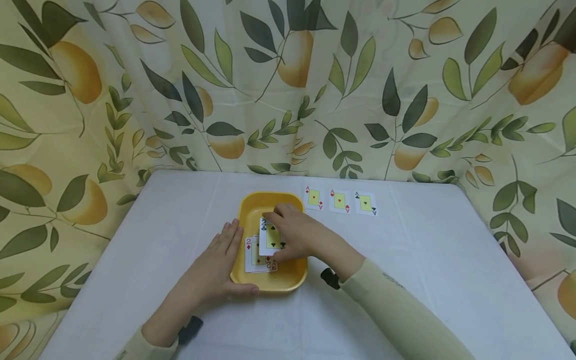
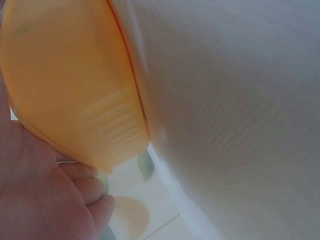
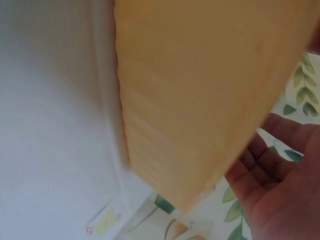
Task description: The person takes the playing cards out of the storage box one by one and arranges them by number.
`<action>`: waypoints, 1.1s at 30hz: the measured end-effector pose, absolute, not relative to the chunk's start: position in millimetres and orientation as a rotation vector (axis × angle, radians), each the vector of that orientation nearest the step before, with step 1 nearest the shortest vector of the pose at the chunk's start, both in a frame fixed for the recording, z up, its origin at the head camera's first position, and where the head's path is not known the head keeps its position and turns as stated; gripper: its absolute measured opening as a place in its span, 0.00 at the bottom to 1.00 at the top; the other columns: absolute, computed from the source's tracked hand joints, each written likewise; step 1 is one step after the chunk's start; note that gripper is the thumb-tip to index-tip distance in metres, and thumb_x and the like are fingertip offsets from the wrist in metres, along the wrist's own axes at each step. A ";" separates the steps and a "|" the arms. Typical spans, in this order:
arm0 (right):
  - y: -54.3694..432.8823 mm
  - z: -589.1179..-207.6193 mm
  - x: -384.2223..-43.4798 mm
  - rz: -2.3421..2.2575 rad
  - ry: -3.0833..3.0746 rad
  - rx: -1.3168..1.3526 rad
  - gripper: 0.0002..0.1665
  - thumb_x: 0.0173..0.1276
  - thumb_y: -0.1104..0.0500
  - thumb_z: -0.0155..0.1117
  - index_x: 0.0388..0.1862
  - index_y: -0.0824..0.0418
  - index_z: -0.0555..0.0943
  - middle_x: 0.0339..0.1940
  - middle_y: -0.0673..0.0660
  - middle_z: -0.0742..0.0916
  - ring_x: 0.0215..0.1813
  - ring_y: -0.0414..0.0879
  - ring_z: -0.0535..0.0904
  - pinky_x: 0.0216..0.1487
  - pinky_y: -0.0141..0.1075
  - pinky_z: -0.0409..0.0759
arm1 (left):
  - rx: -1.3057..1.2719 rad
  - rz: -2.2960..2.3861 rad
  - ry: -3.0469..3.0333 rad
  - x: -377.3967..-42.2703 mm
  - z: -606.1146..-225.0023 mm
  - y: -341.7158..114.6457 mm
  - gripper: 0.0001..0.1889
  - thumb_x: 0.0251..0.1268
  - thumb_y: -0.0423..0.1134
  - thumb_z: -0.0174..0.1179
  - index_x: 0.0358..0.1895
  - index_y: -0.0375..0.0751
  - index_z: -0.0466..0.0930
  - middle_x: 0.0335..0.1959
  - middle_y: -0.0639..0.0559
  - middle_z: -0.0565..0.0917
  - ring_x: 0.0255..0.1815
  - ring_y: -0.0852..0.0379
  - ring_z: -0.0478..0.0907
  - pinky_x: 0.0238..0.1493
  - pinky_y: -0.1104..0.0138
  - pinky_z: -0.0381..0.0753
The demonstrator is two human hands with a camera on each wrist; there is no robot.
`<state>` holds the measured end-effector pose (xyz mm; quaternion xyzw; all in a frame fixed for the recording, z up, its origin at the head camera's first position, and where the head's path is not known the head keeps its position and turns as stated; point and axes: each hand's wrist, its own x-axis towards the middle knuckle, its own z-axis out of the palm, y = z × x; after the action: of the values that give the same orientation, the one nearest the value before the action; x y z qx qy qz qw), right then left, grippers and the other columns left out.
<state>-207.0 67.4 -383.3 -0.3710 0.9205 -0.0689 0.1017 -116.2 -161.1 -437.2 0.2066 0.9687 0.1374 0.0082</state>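
Observation:
A yellow plastic tray (image 1: 294, 280) stands on the table with playing cards inside. My right hand (image 1: 299, 232) reaches over its right rim and pinches a two of clubs (image 1: 268, 239) by its right side. Below that card, a two of diamonds (image 1: 250, 261) lies face up on at least one other card, partly covered. Along the tray's left side, my left hand (image 1: 213, 270) rests with straight fingers, its thumb near the front rim. Both wrist views show mainly the tray's outer wall (image 2: 75, 75), and the cards inside are hidden there.
Three aces lie face up in a row behind and right of the tray: an ace of diamonds (image 1: 313, 198), an ace of hearts (image 1: 339, 201) and a black ace (image 1: 366, 203). A white cloth (image 1: 396, 250) covers the table. Behind it hangs a fruit-patterned curtain (image 1: 288, 115).

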 end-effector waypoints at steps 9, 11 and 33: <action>83.9 -366.6 -207.4 -0.240 2.778 -1.060 0.51 0.45 0.40 0.76 0.70 0.53 0.72 0.59 0.51 0.75 0.54 0.42 0.67 0.54 0.31 0.78 | 0.623 0.426 3.022 -115.5 -436.0 -159.9 0.74 0.38 0.89 0.49 0.80 0.34 0.43 0.83 0.42 0.39 0.83 0.44 0.38 0.79 0.51 0.51; 89.4 -364.2 -208.6 -0.232 2.800 -1.056 0.51 0.45 0.40 0.75 0.69 0.53 0.72 0.58 0.50 0.75 0.53 0.42 0.67 0.54 0.31 0.77 | 0.612 0.427 3.019 -115.6 -436.4 -159.6 0.74 0.38 0.89 0.48 0.80 0.34 0.42 0.83 0.43 0.39 0.83 0.45 0.37 0.80 0.51 0.50; 157.3 -365.2 -227.2 -0.221 2.894 -0.782 0.52 0.44 0.42 0.78 0.68 0.58 0.72 0.59 0.56 0.76 0.57 0.50 0.69 0.59 0.42 0.79 | 0.602 0.436 3.029 -114.7 -435.7 -158.9 0.75 0.36 0.89 0.52 0.80 0.33 0.42 0.83 0.41 0.39 0.83 0.44 0.38 0.80 0.51 0.50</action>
<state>-227.2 157.3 -365.2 -0.2594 0.9606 -0.0734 0.0678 -114.7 -158.9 -435.7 0.1930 0.9711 0.1398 0.0116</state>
